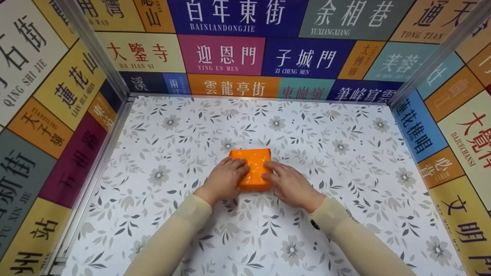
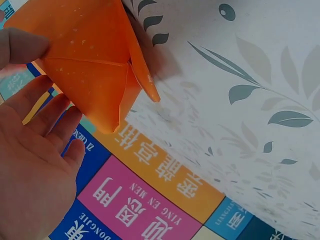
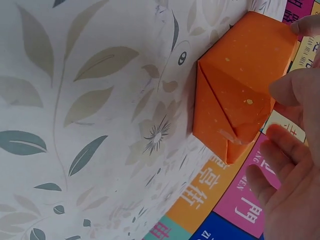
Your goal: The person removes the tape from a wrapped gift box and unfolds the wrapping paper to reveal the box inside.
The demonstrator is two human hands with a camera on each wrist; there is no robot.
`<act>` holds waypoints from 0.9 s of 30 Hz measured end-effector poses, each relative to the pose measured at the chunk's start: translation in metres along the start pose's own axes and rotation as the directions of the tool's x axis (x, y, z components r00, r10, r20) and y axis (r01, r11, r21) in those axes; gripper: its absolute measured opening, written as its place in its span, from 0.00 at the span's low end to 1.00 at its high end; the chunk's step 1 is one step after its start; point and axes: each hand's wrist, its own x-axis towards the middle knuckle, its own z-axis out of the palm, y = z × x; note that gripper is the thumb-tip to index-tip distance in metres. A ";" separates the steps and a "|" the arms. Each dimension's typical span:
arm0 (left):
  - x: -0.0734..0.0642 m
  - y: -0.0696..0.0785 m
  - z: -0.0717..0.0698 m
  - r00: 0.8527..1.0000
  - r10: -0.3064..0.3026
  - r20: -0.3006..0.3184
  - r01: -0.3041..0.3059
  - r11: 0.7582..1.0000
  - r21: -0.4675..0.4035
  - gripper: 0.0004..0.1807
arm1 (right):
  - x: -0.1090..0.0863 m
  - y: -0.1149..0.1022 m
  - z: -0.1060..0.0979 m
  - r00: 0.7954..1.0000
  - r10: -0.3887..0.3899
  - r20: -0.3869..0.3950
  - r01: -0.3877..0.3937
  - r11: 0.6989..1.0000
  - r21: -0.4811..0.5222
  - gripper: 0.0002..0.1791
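A box-shaped package wrapped in orange paper with pale gold flecks [image 1: 254,168] sits on the tablecloth between both hands. My left hand [image 1: 224,179] lies at its left side, fingertips over the top edge. In the left wrist view, the thumb touches the orange package [image 2: 87,40] near a crease, and a pointed paper flap stands out at that end. My right hand [image 1: 293,187] is at the right side, its fingertips on the edge. The right wrist view shows the package's end [image 3: 240,85] with slanting folds. Its underside is hidden.
A white tablecloth with grey leaves and flowers [image 1: 168,214] covers the table. Colourful panels with Chinese lettering [image 1: 222,55] wall the back and both sides. Metal frame posts [image 1: 101,50] stand at the corners.
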 end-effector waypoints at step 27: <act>0.000 0.001 0.000 0.996 0.025 -0.089 -0.026 1.000 -0.011 0.19 | 0.014 0.018 -0.004 0.990 0.106 0.091 -0.117 0.984 0.131 0.31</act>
